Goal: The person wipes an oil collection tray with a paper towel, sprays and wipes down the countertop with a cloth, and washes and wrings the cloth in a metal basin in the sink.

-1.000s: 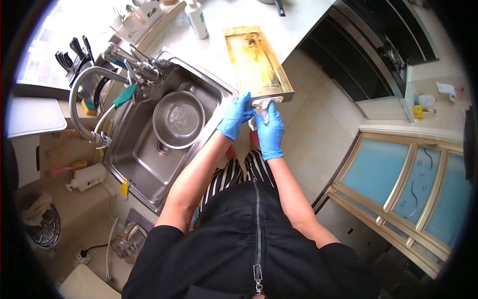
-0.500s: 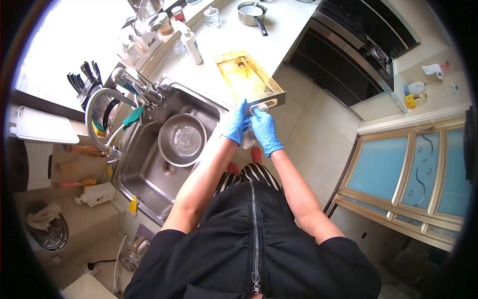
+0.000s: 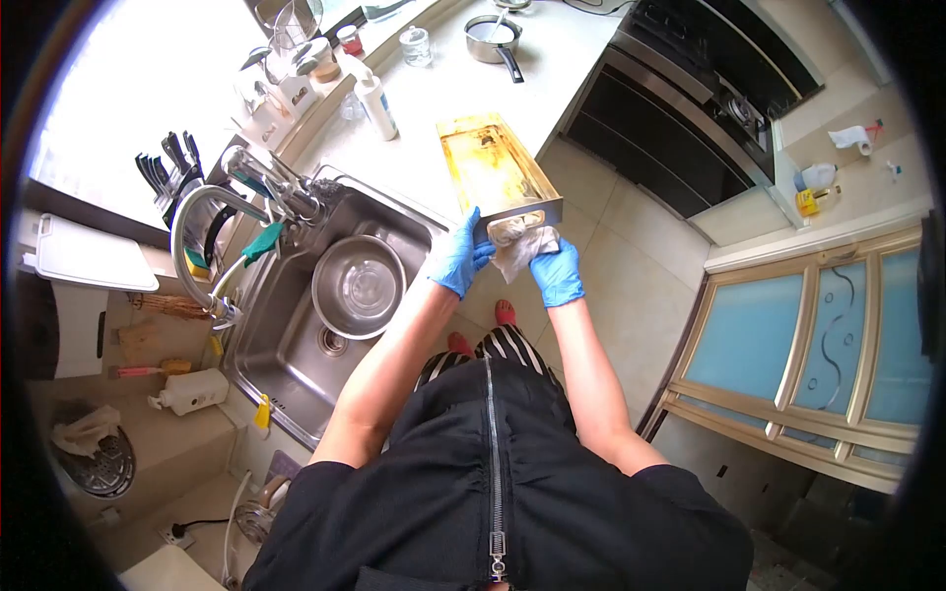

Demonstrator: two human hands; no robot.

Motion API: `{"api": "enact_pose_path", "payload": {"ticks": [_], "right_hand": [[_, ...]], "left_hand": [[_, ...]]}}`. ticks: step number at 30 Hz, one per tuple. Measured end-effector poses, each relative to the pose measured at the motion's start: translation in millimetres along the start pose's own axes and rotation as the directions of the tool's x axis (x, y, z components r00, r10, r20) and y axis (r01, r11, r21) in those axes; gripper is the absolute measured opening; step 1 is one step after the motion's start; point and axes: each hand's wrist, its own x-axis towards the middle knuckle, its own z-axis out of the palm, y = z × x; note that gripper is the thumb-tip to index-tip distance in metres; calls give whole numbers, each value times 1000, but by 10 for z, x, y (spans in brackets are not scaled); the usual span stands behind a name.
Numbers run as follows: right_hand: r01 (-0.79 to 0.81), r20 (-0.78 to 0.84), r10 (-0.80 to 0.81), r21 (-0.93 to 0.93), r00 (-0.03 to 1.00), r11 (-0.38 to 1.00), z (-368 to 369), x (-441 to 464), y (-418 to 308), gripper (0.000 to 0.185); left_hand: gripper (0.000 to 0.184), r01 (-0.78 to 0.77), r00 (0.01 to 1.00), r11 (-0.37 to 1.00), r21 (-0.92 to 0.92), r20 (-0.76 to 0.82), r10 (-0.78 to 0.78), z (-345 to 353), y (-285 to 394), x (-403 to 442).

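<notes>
A shallow rectangular metal tray (image 3: 488,169), stained yellow and brown with grease, juts over the counter's front edge. My left hand (image 3: 460,260), in a blue glove, grips its near left corner; some of the fingers are hidden behind the rim. In my right hand (image 3: 558,275), also gloved in blue, is a crumpled whitish cloth (image 3: 524,250). The cloth hangs against the near end of the tray, just below an oval opening with a pale rim. The right fingertips are partly covered by the cloth.
Left of my arms a steel basin (image 3: 360,286) sits in the sink (image 3: 286,360) under a curved faucet (image 3: 175,236). On the counter are a white pump bottle (image 3: 374,106), a glass jar (image 3: 416,46) and a saucepan (image 3: 490,39). A knife block (image 3: 182,182) stands beyond the faucet.
The tray has shifted slightly right and turned a little. My right hand has moved right and down, drawing the cloth out to the side, so more of it shows.
</notes>
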Motion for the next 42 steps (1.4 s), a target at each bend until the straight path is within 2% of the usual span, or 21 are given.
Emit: {"api": "enact_pose_path", "payload": {"ticks": [1,3,4,5,7,11,13,17,21,22,24,25,27,29,30,32,33,35,36,40,42], "right_hand": [[-1,1,1,2,1000,1000,40,22,28,17],[-14,-353,40,76,935,997,677,-48,100,16],[8,-77,-3,69,997,998,-115,144,236,17],[-20,89,14,63,996,998,-61,110,290,20],[-2,-157,-23,-157,987,988,759,-138,303,23],[-56,-114,32,-220,993,974,343,-23,291,25],[15,-26,-14,66,1000,998,282,-33,251,27],[112,35,-111,-25,993,993,427,-46,197,26],[184,-104,-273,-513,956,838,562,-143,394,34],[187,-105,-277,-511,955,839,560,-180,396,34],[117,-79,-267,-756,960,644,440,-220,378,29],[118,-82,-272,-757,959,642,304,-218,343,29],[60,-252,-159,-362,954,930,-180,-153,180,23],[136,-256,-146,-55,956,989,-215,-109,-111,26],[205,-253,-230,-120,940,971,-10,-159,-171,26],[350,-168,-399,-261,901,900,430,-244,-245,27],[354,-167,-404,-263,899,898,558,-257,-247,27],[399,-23,-634,-759,773,515,742,-236,-253,30],[400,60,-632,-819,773,411,731,-172,-289,34],[397,106,-650,-860,752,319,913,0,-332,28],[348,116,-728,-920,676,177,904,93,-351,22]], "left_hand": [[40,-5,1000,1000,-8,-17,5,7,-2,-5],[37,-11,999,1000,-16,-37,11,19,12,-62],[40,-20,999,999,-38,26,21,26,23,-93],[43,-26,996,998,-60,88,32,24,32,-107],[43,-40,995,997,-67,93,46,-20,3,-57],[43,-51,998,997,-65,38,53,-17,-47,-63],[45,-56,998,998,-36,37,57,-30,-56,-70],[47,-80,995,995,-59,57,84,4,-50,-94],[47,-65,997,991,-120,40,71,-16,27,-125],[48,-34,998,990,-136,54,41,-82,35,-66],[48,-16,997,993,-118,71,25,-83,97,-112],[48,3,996,995,-104,85,6,-77,115,-145],[47,5,997,995,-99,83,4,-85,132,-126],[45,4,997,996,-90,74,3,-79,163,-123],[47,-16,999,998,-55,35,18,-61,155,-127],[46,-5,999,999,-40,51,7,-45,159,-136],[45,4,997,1000,-20,71,-3,-19,176,-150],[45,0,996,1000,-10,93,1,51,223,-195],[44,-5,994,1000,-2,107,5,87,244,-228],[42,14,992,1000,-5,125,-13,134,249,-221],[43,10,992,1000,-9,129,-8,125,221,-190]]}}
